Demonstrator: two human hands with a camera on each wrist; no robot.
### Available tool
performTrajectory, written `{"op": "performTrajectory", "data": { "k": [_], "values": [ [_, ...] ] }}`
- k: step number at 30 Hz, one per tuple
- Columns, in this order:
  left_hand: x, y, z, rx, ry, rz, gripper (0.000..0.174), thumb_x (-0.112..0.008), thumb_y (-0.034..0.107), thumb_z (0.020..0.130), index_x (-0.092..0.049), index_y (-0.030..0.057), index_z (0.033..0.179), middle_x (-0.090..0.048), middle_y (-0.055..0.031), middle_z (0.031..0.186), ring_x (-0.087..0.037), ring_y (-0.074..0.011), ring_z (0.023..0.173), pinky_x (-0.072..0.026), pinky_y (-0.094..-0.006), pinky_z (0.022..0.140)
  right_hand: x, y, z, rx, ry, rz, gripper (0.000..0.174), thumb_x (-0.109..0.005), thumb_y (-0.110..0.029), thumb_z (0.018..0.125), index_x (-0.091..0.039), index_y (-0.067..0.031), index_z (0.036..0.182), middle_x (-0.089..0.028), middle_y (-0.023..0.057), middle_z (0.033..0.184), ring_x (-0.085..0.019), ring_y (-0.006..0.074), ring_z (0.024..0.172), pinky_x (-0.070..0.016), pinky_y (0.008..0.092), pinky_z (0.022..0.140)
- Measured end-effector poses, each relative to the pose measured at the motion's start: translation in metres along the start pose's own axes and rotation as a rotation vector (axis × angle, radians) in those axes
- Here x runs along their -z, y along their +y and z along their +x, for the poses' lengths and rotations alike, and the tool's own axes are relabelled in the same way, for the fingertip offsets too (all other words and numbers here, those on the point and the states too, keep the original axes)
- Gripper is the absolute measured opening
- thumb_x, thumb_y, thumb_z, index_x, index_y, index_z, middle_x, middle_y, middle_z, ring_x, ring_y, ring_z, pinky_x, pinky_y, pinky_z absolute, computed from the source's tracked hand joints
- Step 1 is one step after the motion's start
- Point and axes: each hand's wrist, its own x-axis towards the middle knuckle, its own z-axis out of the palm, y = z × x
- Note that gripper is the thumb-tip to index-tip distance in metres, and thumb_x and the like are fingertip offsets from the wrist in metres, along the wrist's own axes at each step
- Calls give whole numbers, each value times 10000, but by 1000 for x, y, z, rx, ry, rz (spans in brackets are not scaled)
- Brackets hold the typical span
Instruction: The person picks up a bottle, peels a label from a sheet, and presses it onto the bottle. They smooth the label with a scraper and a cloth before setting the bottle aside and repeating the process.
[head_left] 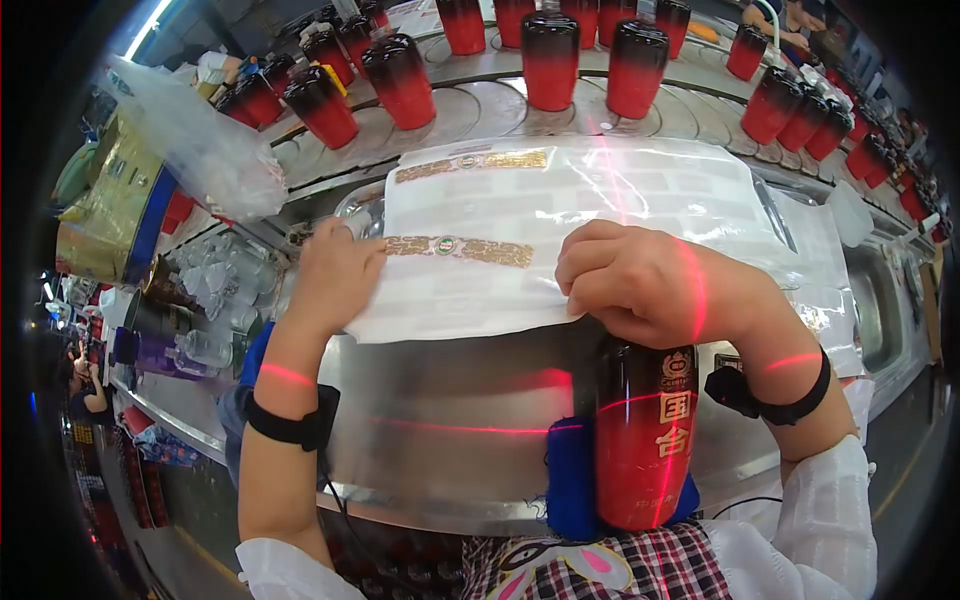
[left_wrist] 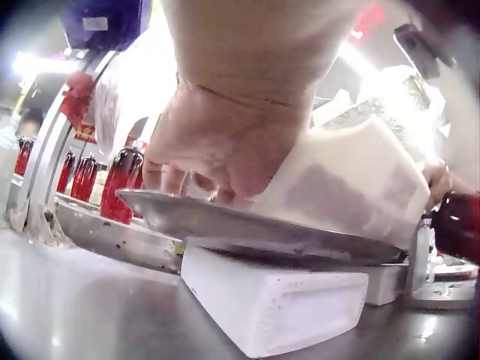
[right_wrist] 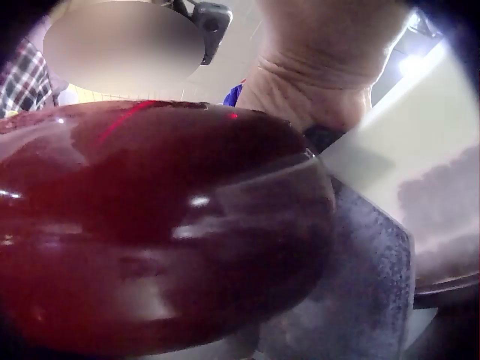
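Observation:
A white sheet (head_left: 470, 310) of gold strip labels lies across a metal tray, its near edge bent down. Two patterned gold labels show on it, one upper (head_left: 500, 160) and one lower (head_left: 490, 250). My left hand (head_left: 335, 275) pinches the sheet's left edge, thumb beside the lower label's end. At the sheet's near right corner, my right hand (head_left: 635, 275) pinches the edge with curled fingers. Just below that hand a red and black bottle (head_left: 640, 440) with gold characters lies on a blue cloth (head_left: 565, 480), its neck hidden. In the right wrist view the bottle (right_wrist: 165, 232) fills the front.
Red and black bottles (head_left: 550, 60) stand along a curved conveyor (head_left: 470, 110) behind the sheet. White blocks (left_wrist: 277, 300) prop the tray (left_wrist: 247, 225) above the metal table (head_left: 450, 400). A clear plastic bag (head_left: 200, 140) hangs at left; a metal basin (head_left: 880, 310) is at right.

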Motion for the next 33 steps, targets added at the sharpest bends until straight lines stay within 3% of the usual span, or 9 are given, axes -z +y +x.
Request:
{"op": "performTrajectory", "data": {
  "k": [3, 4, 7, 8, 14, 17, 23, 26, 33],
  "values": [
    [-19, -14, 11, 384, 79, -442, 317, -606, 235, 873, -690, 44, 1112, -677, -198, 964, -629, -397, 1007, -490, -479, 884, 2, -2, -1, 1, 1, -7, 61, -628, 8, 751, -634, -5, 809, -651, 102, 953, -599, 297, 1059, -527, 385, 866],
    [-29, -25, 15, 431, -14, -505, 306, -620, 240, 860, -672, 2, 1045, -674, -164, 881, -665, -311, 774, -529, -392, 722, 2, -3, 1, -2, -5, -4, 58, -627, 8, 751, -633, -4, 807, -650, 101, 951, -598, 296, 1055, -527, 386, 863],
    [-1, -3, 30, 693, -204, -1067, 269, -647, 240, 843, -657, -2, 960, -650, -114, 819, -635, -202, 680, -498, -324, 596, 2, -1, 4, -17, -35, 14, 143, -640, 43, 722, -632, -24, 849, -632, 101, 970, -596, 314, 1056, -524, 392, 860],
    [-4, -5, 33, 671, -271, -1076, 306, -664, 282, 876, -620, 15, 1018, -610, -28, 804, -542, -79, 614, -393, -220, 507, 2, -1, 4, -22, -47, 23, 189, -646, 60, 708, -632, -34, 871, -624, 100, 980, -595, 323, 1058, -522, 395, 860],
    [-28, -31, 45, 511, -317, -812, 288, -675, 281, 864, -615, 23, 977, -532, 6, 757, -475, -94, 649, -367, -262, 552, -3, 1, 13, -4, -14, -4, 182, -643, 58, 708, -632, -31, 867, -622, 101, 970, -594, 316, 1034, -522, 391, 848],
    [-24, -24, 42, 624, -213, -956, 237, -671, 223, 841, -630, -9, 866, -560, -34, 654, -497, -125, 529, -394, -301, 481, -3, 0, 15, -31, -25, 16, 170, -641, 56, 713, -632, -29, 859, -621, 98, 965, -592, 312, 1027, -521, 389, 848],
    [-11, -11, 54, 733, -130, -1037, 202, -675, 241, 859, -607, 68, 938, -470, 30, 711, -403, -76, 587, -302, -248, 495, -3, -1, 16, -38, -20, 4, 154, -641, 49, 721, -634, -25, 856, -623, 96, 966, -588, 305, 1030, -516, 381, 851],
    [-21, -27, 64, 687, -343, -1129, 173, -672, 234, 871, -587, 89, 914, -443, 46, 692, -355, -57, 547, -263, -230, 463, -5, 0, 19, -41, -6, 21, 153, -643, 46, 722, -636, -24, 858, -625, 98, 965, -587, 305, 1031, -513, 383, 858],
    [-8, -31, 54, 683, -337, -1173, 173, -684, 240, 872, -626, 78, 855, -471, 44, 626, -361, -67, 509, -271, -278, 455, -6, 1, 19, -40, 21, -17, 91, -615, -27, 778, -663, -18, 854, -654, 97, 953, -599, 290, 1040, -522, 388, 875]
  ]
}}
